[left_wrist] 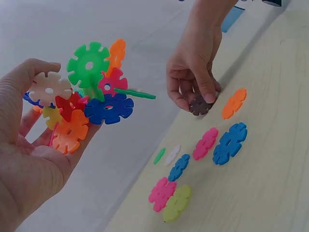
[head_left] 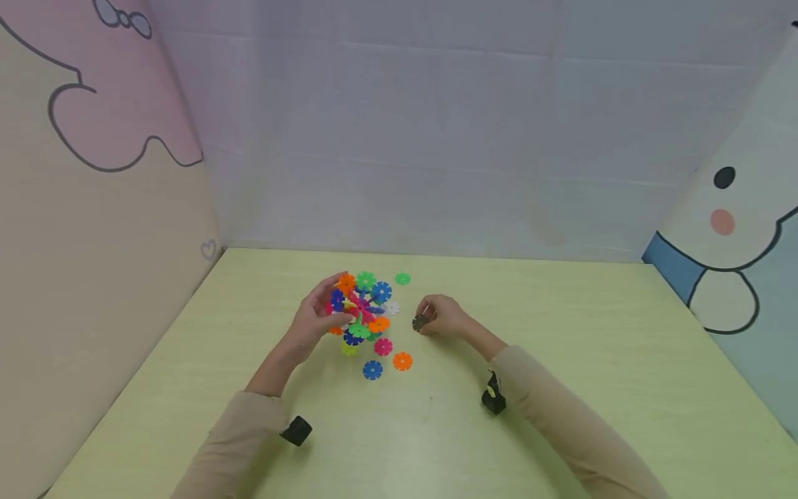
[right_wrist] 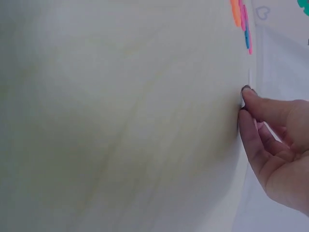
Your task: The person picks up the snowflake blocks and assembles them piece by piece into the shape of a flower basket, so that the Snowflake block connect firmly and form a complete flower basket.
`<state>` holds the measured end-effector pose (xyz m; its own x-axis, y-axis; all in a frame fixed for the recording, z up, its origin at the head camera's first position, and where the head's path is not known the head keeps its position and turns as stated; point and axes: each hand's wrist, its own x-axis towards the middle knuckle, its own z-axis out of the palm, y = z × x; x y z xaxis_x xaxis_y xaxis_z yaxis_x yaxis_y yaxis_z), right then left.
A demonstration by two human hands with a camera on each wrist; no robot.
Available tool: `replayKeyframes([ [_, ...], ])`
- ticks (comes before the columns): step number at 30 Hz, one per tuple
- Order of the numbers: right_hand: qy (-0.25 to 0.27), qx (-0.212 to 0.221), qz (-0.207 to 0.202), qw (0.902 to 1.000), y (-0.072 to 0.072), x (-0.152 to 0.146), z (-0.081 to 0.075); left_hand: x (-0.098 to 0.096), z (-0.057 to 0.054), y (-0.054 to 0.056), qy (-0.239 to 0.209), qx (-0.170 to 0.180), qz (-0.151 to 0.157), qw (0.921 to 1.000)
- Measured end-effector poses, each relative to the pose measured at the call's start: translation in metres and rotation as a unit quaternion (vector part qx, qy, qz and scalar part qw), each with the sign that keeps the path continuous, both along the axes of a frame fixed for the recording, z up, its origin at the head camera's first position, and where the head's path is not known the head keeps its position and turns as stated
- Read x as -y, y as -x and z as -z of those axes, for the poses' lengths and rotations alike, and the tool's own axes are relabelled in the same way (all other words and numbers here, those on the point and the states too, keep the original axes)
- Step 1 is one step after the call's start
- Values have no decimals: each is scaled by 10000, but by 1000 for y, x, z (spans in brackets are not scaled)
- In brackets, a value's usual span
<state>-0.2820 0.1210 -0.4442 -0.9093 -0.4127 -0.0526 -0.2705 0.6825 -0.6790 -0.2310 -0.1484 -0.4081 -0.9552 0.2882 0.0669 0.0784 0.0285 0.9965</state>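
Note:
A ball-like cluster of interlocked notched plastic discs (head_left: 361, 305), in green, orange, pink, blue and other colours, is held up by my left hand (head_left: 308, 326). In the left wrist view its fingers curl round the back of the cluster, partly hidden by a cream disc (left_wrist: 49, 90) and an orange disc (left_wrist: 70, 132). My right hand (head_left: 445, 315) pinches a dark brown notched disc (left_wrist: 199, 105) between thumb and fingers, close over the table to the right of the cluster. In the right wrist view, the fingertips (right_wrist: 249, 118) cover most of that disc.
Loose discs lie on the pale yellow table (head_left: 561, 333): orange (head_left: 402, 361), blue (head_left: 373, 370), pink (head_left: 383, 346), yellow-green (left_wrist: 177, 203) and green (head_left: 402, 278) among them. A white sheet (head_left: 436, 152) stands behind the table, with painted panels at both sides.

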Motion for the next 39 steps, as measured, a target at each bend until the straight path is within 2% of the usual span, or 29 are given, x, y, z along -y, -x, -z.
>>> replayKeyframes([
  [3,275,-89,151,9995,-8,-5,-5,-8,0,-1,-78,16,56,10000],
  [5,853,-15,354,9957,-16,-7,-11,-14,1,-2,-175,7,97,9998],
  [7,1640,82,587,9847,-28,-6,-23,-20,1,-3,-285,-21,100,9995],
  [10,2666,148,1005,9584,-47,-1,-42,-30,0,-4,-433,-61,51,9990],
  [13,3082,44,1245,9431,-61,1,-57,-42,-1,-5,-574,-130,-18,9983],
  [16,3250,-1,1385,9355,-69,1,-61,-53,-1,-5,-730,-213,3,9971],
  [20,3338,-72,1553,9297,-72,-3,-60,-63,0,-5,-905,-252,83,9955],
  [28,3260,-411,1717,9287,-71,-3,-59,-74,2,-5,-912,-439,183,9947],
  [33,3185,-731,1884,9261,-69,0,-56,-79,2,-7,-910,-607,99,9939],
  [39,3410,-1008,1932,9145,-67,2,-56,-83,-1,-8,-924,-823,-58,9923],
])
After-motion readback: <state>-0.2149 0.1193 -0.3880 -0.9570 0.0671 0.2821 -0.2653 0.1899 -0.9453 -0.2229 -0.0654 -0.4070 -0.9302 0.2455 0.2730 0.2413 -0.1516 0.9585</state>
